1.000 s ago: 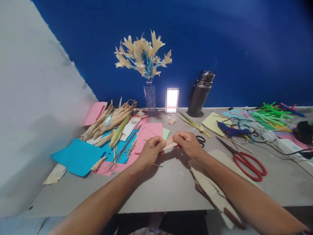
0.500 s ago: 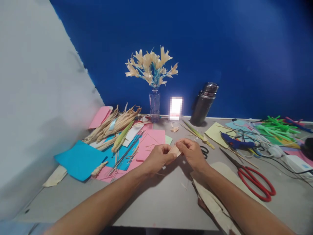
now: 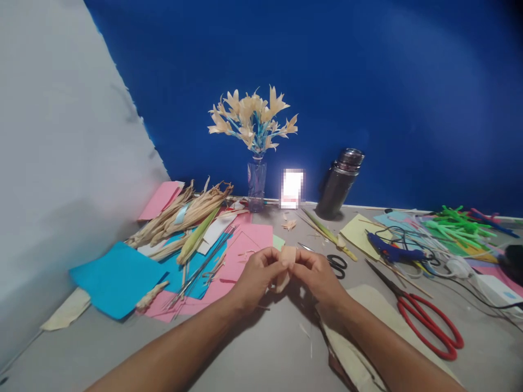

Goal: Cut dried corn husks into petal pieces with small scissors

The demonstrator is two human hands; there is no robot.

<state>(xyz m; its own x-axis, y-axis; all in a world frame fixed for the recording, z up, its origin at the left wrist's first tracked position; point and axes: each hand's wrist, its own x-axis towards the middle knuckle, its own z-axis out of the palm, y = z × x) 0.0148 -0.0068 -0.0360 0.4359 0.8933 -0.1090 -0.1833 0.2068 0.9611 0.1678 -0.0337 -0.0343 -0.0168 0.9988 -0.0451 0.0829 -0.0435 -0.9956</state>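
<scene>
Between my two hands, above the middle of the table, is a pale strip of corn husk. My left hand pinches its left side with thumb and fingers. From the other side, my right hand pinches it too, the thumbs close together. Part of the strip hangs curved below the fingers. Small black-handled scissors lie just beyond my right hand. A large pale husk sheet rests under my right forearm, and red-handled scissors lie to its right.
Husk-like flowers stand in a clear bottle at the back, near a dark flask. Dried husks, blue paper and wires spread on the left. A blue glue gun, cables and green pipe cleaners lie right.
The husk strip has turned from slanted to more upright, and its lower part now shows below my fingers. My hands have drawn closer together. The view has shifted slightly.
</scene>
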